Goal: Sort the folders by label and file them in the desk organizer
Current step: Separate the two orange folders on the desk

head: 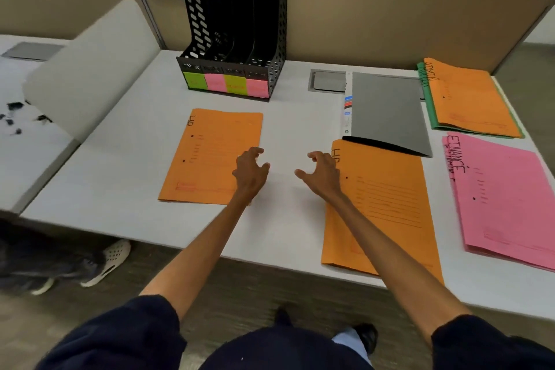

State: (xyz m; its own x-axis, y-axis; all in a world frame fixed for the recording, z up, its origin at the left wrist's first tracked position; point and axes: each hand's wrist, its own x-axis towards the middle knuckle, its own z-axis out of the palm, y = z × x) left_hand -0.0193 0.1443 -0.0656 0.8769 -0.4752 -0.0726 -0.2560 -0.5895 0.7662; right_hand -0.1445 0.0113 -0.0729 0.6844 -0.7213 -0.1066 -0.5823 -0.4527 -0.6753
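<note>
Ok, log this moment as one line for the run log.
left hand open, at left orange folder edge | right hand open, at middle orange folder edge | desk organizer: no folders visible inside

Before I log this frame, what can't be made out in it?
All in the head view:
1. Labels on the organizer: the writing is too small and blurred to read.
2. Organizer slots: too dark to see inside.
3. Green folder: mostly covered by the orange folder marked ADMIN lying on it.
4. Pink folder: right side cut off by the frame edge.
</note>
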